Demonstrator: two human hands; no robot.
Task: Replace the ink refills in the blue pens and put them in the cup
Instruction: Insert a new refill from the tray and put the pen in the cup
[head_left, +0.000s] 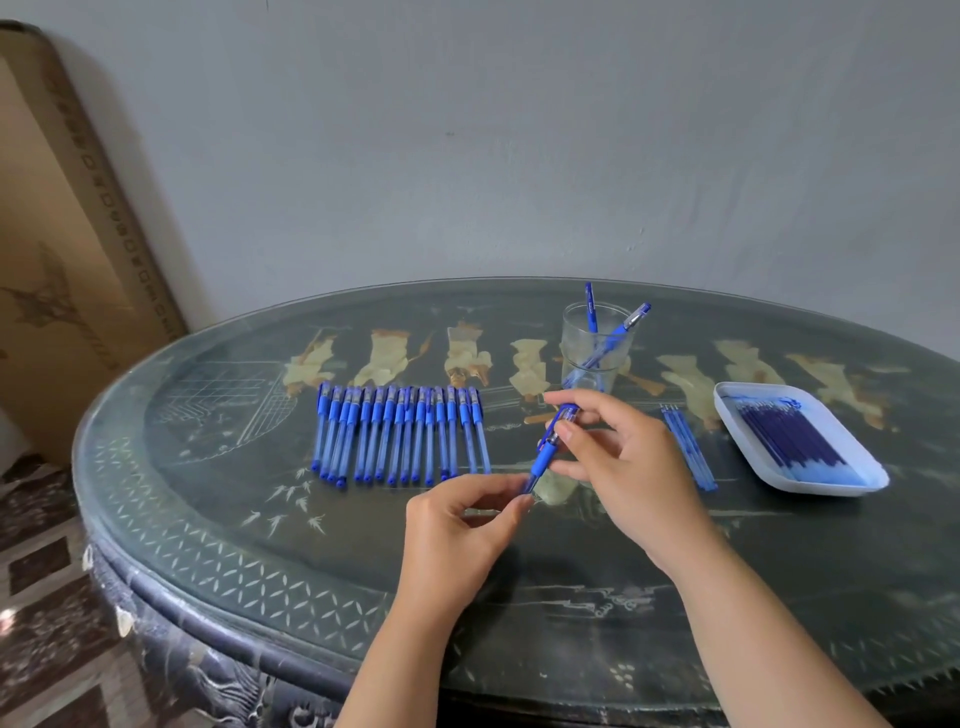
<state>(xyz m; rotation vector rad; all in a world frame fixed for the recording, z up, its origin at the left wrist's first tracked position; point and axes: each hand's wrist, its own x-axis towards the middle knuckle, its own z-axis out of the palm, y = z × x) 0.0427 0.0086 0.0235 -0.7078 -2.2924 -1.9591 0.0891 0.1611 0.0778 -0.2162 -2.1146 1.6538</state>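
Here, fingers of left hand and right hand tight around one blue pen, tip hidden.

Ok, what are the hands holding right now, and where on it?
One blue pen, held by both hands: the right hand grips its upper end, near the clip, and the left hand pinches its lower end.

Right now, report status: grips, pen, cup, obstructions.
Left grip pinches pen low, right grip holds its upper end. Cup holds two pens. Row of pens waiting left. Nothing between pen and cup.
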